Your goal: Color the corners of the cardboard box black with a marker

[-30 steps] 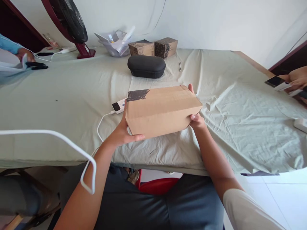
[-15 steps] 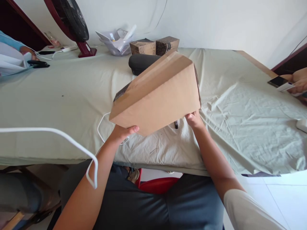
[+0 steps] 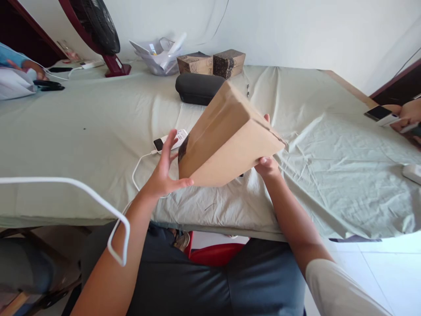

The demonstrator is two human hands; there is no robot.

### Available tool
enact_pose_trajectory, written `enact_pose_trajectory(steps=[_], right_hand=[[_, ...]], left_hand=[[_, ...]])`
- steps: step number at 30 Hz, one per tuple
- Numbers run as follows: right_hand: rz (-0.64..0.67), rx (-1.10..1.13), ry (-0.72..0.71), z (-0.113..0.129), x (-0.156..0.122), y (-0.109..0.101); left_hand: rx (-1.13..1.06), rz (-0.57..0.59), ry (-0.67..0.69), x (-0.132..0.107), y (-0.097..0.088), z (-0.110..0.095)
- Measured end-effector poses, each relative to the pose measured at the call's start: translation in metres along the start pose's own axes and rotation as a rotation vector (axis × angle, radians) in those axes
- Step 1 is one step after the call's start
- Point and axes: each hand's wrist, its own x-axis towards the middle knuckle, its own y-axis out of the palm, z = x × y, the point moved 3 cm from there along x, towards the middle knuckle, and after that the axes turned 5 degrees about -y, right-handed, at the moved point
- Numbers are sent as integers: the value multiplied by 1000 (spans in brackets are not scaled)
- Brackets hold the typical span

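Our left hand (image 3: 161,175) is spread wide, fingers raised and thumb out at the lower left corner of the box (image 3: 226,136); whether that thumb presses it we cannot tell. The box is up at a slant above the worktop (image 3: 348,87), in front of us. Our right hand (image 3: 268,166) is closed on its right end, thumb on the near face and a fingertip showing past the far edge. Under it all we have a pale green cloth (image 3: 108,118), smoother on the left, heavily creased on the right, with bare wood along the far right edge; a white wall (image 3: 296,30) stands behind. From left to right we count one blue sleeve (image 3: 10,55) of another person, one fan (image 3: 101,28), one basket (image 3: 151,68), one white device (image 3: 182,136) near our left fingers, two small boxes (image 3: 196,65), one black case (image 3: 197,89) and one phone (image 3: 378,113) beside another person's hand (image 3: 409,115).
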Motion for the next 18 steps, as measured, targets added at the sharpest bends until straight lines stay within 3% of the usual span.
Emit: enact_pose_trajectory(steps=[3, 5, 8, 11, 14, 18], right_hand=[[-18, 48, -159, 7, 0, 2], [17, -5, -171, 9, -1, 4], [77, -18, -95, 9, -2, 7], [144, -13, 7, 10, 0, 7], [171, -98, 51, 10, 1, 5], [210, -318, 28, 11, -1, 5]], left_hand=[[230, 56, -14, -4, 3, -12], [302, 53, 1, -5, 7, -19], [449, -35, 93, -3, 7, -25], [691, -123, 270, -2, 1, -30], [849, -110, 378, -3, 0, -32], [1026, -82, 419, -8, 9, -33]])
